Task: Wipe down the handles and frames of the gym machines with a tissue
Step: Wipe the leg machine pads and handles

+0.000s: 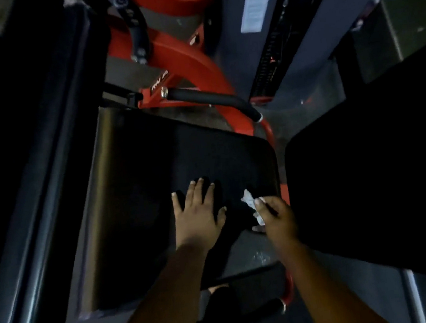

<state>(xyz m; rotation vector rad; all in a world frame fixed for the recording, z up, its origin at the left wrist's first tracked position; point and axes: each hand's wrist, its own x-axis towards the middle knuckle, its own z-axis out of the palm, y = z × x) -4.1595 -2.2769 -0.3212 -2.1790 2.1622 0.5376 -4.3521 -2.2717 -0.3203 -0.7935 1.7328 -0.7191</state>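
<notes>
One tissue, pinched in right hand

The tissue is white and crumpled into a small wad, and it is sticking out above the black seat pad, near the pad's right edge. The handle is a black grip bar with a bend, lying beyond the far edge of the pad; it is running from a bolt at the left down to the right. The frame is red tubing, curving from the top down behind the handle and along the pad's right side.
</notes>
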